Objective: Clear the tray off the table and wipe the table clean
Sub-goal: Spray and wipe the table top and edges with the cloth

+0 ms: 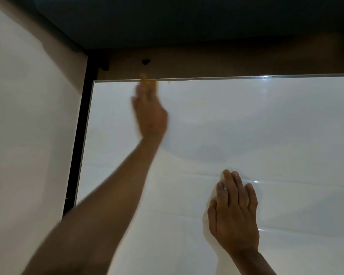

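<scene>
1. Across most of the view lies the white table; no tray shows on it, so you have likely cleared it already.
2. Your left hand reaches to the far edge, blurred; something yellowish sits at its fingertips, perhaps crumbs or a sponge. Whether it grips, I cannot tell.
3. Your right hand lies flat, fingers straight, pressing a thin white tissue, probably to wipe.
4. No containers show.
</scene>
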